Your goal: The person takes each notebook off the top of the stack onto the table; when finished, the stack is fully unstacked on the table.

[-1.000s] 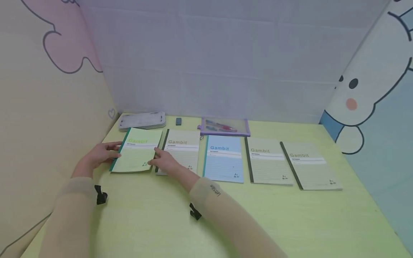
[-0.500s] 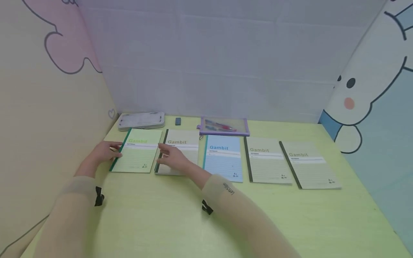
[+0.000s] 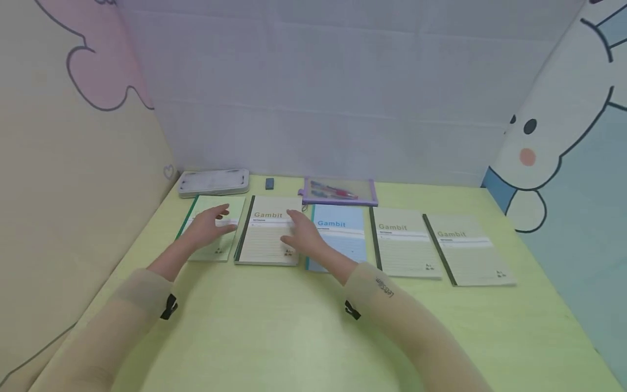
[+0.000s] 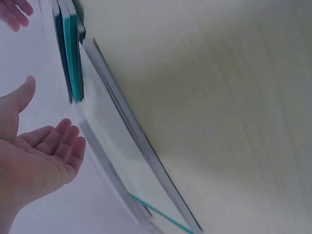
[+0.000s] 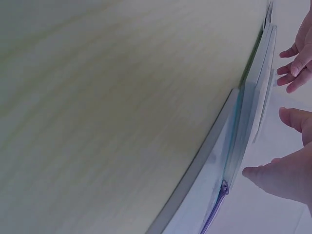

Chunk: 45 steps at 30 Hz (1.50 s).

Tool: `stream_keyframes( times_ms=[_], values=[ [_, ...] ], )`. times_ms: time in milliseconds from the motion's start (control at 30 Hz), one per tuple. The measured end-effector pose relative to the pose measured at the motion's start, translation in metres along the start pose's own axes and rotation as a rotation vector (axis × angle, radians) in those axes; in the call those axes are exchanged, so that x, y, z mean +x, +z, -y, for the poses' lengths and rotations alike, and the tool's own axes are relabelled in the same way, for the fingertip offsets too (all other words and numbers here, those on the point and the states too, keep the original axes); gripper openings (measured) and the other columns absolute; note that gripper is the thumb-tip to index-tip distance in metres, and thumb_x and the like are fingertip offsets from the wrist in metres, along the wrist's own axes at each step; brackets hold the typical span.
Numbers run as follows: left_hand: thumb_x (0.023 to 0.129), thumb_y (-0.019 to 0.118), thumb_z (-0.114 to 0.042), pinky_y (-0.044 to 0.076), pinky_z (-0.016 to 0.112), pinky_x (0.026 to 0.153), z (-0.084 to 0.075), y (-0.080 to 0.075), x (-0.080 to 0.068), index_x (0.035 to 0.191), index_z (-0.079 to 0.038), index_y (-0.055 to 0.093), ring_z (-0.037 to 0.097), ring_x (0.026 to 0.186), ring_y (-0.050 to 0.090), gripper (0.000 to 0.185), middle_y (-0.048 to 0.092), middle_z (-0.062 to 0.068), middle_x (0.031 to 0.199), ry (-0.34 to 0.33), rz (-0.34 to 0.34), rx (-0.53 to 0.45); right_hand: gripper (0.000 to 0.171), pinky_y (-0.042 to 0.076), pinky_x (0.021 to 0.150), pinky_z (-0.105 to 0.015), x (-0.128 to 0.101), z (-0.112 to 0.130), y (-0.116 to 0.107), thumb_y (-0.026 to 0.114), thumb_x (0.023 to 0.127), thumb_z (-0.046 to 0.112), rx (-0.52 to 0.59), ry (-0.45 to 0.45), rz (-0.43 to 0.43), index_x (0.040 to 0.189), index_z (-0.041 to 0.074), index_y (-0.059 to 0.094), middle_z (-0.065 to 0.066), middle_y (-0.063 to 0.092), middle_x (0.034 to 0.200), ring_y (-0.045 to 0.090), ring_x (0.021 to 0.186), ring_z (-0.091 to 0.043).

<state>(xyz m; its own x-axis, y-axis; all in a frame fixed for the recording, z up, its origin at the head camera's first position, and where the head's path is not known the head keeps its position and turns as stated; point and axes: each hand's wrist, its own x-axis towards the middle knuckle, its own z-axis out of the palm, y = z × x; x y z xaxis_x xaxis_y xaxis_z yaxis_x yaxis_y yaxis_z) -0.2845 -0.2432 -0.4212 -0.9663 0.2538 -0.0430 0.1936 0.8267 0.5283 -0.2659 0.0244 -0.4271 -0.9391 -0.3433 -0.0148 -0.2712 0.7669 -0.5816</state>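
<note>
Over the green notebook (image 3: 210,253) at the left of the row, my left hand (image 3: 203,227) hovers with its fingers loosely bent and nothing in them. My right hand (image 3: 306,237) is held above the gap between a cream notebook (image 3: 266,239) with a dark spine and a blue notebook (image 3: 343,218), hiding part of both. The left wrist view shows the left hand (image 4: 44,156) raised apart from the covers, thumb spread. In the right wrist view the right hand (image 5: 287,165) also holds nothing, its thumb and fingers parted.
Two more cream notebooks, one inner (image 3: 404,245) and one at the end (image 3: 472,256), continue the row rightward. Behind lie a pale pencil case (image 3: 214,182), a small blue eraser (image 3: 269,184) and a purple-edged zip pouch (image 3: 340,190) with pens. Walls border the yellow-green table (image 3: 274,332).
My right hand has let go of the green notebook's right edge and moved rightward to the blue one. My left hand has left the spine and shifted right, over the cover. The green notebook lies flat.
</note>
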Motion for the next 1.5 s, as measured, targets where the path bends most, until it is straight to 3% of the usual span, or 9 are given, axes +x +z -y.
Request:
stream_keyframes(
  times_ms=[200, 367, 733, 1100, 1267, 1500],
  values=[
    [0.081, 0.061, -0.043, 0.039, 0.05, 0.094, -0.024, 0.024, 0.007, 0.138, 0.003, 0.023, 0.038, 0.118, 0.04, 0.083, 0.041, 0.023, 0.131, -0.1, 0.093, -0.067, 0.082, 0.023, 0.109, -0.034, -0.008, -0.015, 0.0, 0.066, 0.08, 0.029, 0.082, 0.075, 0.032, 0.141, 0.002, 0.019, -0.013, 0.024, 0.145, 0.025, 0.132, -0.025],
    [0.078, 0.066, -0.036, 0.038, 0.048, 0.095, -0.025, 0.031, 0.01, 0.136, 0.006, 0.027, 0.037, 0.116, 0.043, 0.081, 0.045, 0.024, 0.127, -0.111, 0.102, -0.07, 0.086, 0.026, 0.107, -0.036, -0.013, -0.019, 0.0, 0.066, 0.08, 0.031, 0.108, 0.081, 0.069, 0.141, -0.001, 0.014, -0.015, 0.023, 0.145, 0.029, 0.13, -0.028],
    [0.079, 0.067, -0.027, 0.036, 0.049, 0.096, -0.02, 0.03, 0.01, 0.131, 0.005, 0.038, 0.036, 0.111, 0.046, 0.068, 0.051, 0.022, 0.119, -0.072, 0.084, -0.056, 0.085, 0.023, 0.108, -0.033, -0.009, -0.019, 0.005, 0.065, 0.08, 0.035, 0.066, 0.096, 0.088, 0.142, 0.003, 0.015, -0.01, 0.021, 0.147, 0.024, 0.133, -0.024],
    [0.077, 0.069, -0.024, 0.041, 0.045, 0.092, -0.024, 0.029, 0.014, 0.135, 0.001, 0.034, 0.033, 0.111, 0.045, 0.072, 0.048, 0.02, 0.123, -0.116, 0.084, -0.099, 0.083, 0.023, 0.108, -0.033, -0.007, -0.019, -0.001, 0.067, 0.079, 0.028, 0.11, 0.16, 0.111, 0.142, 0.008, 0.018, -0.006, 0.022, 0.146, 0.024, 0.133, -0.023],
    [0.078, 0.069, -0.022, 0.047, 0.04, 0.084, -0.024, 0.027, 0.011, 0.132, 0.0, 0.038, 0.032, 0.107, 0.05, 0.066, 0.053, 0.019, 0.118, -0.106, 0.048, -0.171, 0.076, 0.028, 0.106, -0.036, -0.01, -0.017, -0.007, 0.067, 0.079, 0.024, 0.198, 0.207, 0.071, 0.141, 0.012, 0.025, -0.006, 0.033, 0.142, 0.03, 0.13, -0.024],
    [0.08, 0.066, -0.025, 0.055, 0.032, 0.067, -0.018, 0.021, 0.001, 0.117, -0.002, 0.052, 0.022, 0.083, 0.062, 0.046, 0.06, 0.016, 0.103, -0.146, -0.003, -0.33, 0.057, 0.047, 0.089, -0.029, -0.022, -0.017, -0.011, 0.063, 0.082, 0.012, 0.491, 0.211, 0.005, 0.134, 0.01, 0.04, -0.006, 0.052, 0.127, 0.052, 0.112, -0.019]
  ],
)
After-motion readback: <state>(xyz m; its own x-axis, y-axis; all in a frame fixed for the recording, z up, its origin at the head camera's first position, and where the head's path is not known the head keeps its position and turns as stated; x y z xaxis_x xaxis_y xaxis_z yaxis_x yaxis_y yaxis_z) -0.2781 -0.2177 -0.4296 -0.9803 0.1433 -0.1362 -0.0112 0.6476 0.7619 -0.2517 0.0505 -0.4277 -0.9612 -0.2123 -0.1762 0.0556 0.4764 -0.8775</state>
